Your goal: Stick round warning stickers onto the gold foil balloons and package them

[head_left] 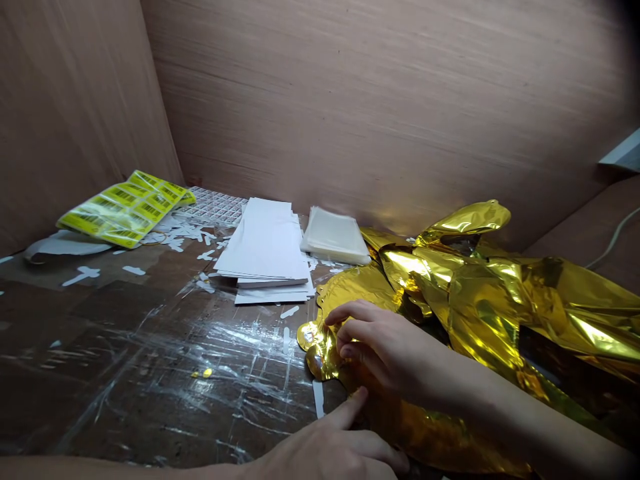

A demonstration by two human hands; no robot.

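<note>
A flat gold foil balloon [357, 288] with a scalloped, lobed edge lies under both my hands. My right hand [383, 343] comes in from the right over it, its fingers bent and thumb and forefinger drawn together at the foil near the rounded lobes. What sits between those fingertips is partly hidden. Lower down, my left hand [333, 445] lies palm down at the foil's near edge, forefinger stretched out and the other fingers loosely bent. More crumpled gold foil balloons [480, 293] are heaped to the right.
Behind stand a stack of white cards [265, 243] and a pile of clear plastic sleeves [335, 235]. Yellow barcode label sheets [127, 208] and a sheet of small printed labels [215, 205] lie at the back left. White paper scraps [175, 233] litter the taped table [125, 373]. Wooden panels [350, 100] enclose it.
</note>
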